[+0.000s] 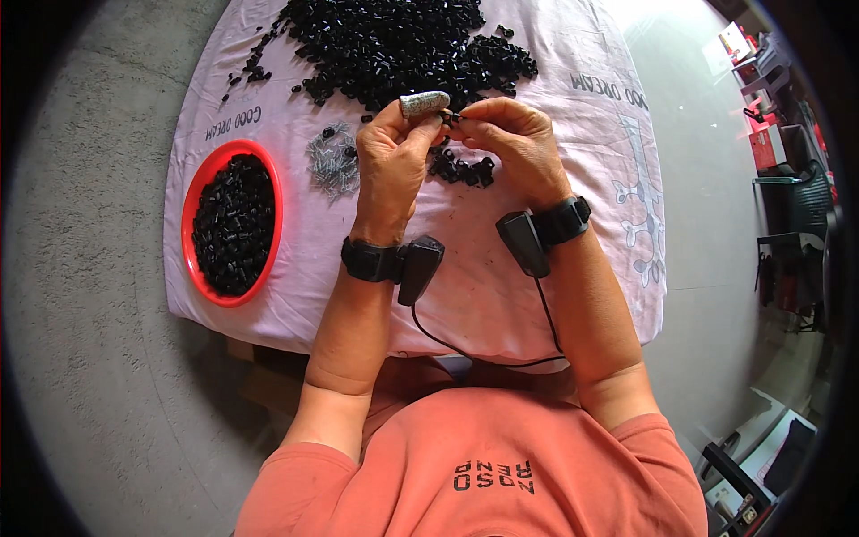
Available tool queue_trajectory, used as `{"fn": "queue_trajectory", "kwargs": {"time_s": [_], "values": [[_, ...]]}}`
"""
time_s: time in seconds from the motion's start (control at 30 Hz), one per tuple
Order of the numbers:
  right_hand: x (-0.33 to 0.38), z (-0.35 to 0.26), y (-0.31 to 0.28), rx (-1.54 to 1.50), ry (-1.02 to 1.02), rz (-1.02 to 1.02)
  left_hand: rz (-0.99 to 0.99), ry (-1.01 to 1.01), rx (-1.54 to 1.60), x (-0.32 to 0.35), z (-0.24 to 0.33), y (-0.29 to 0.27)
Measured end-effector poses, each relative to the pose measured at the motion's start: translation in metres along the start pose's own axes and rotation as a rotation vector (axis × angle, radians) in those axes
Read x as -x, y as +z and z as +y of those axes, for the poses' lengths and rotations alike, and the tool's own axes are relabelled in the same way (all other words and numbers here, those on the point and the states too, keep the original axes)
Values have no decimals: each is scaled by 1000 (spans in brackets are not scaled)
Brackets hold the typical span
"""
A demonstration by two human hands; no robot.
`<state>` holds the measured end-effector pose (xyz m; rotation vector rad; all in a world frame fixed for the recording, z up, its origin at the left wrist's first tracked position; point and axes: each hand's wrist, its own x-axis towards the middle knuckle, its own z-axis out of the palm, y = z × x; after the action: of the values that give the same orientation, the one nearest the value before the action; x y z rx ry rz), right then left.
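My left hand [392, 159] and my right hand [521, 145] meet above the table, pinching a small black plastic piece [452, 118] between their fingertips. Fingers partly hide it, so its exact kind cannot be made out. A silvery, glittery finger cover [424, 104] sits on my left index finger. Just beyond my hands spreads a large heap of small black plastic pieces [394, 49]. A smaller cluster of black pieces [463, 168] lies below the fingertips. Beside my left wrist is a little pile of thin, shiny metal pins [333, 163].
A red oval basin [278, 206] full of black pieces stands at the table's left. Pink printed cloth [591, 295] covers the table. Black devices [420, 268] are strapped to both wrists, joined by a cable [465, 355]. Chairs [805, 201] and red boxes [767, 148] are far right.
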<state>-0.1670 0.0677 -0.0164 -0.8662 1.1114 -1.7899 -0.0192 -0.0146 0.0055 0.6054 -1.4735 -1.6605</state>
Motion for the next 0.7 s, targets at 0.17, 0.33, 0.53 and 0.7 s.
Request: {"fn": "queue_trajectory", "kwargs": {"time_s": [0.17,0.33,0.53,0.7], "values": [[0,-3,3,-9,5,-6,22,-23,25,0,0,-2],[1,-1,1,-5,2,-20,30,-31,30,1,2,-1],[1,0,-1,47,6,-90,32,0,-1,0,0,0],[1,-2,2,15,16,-50,29,-12,-17,0,2,1]]}}
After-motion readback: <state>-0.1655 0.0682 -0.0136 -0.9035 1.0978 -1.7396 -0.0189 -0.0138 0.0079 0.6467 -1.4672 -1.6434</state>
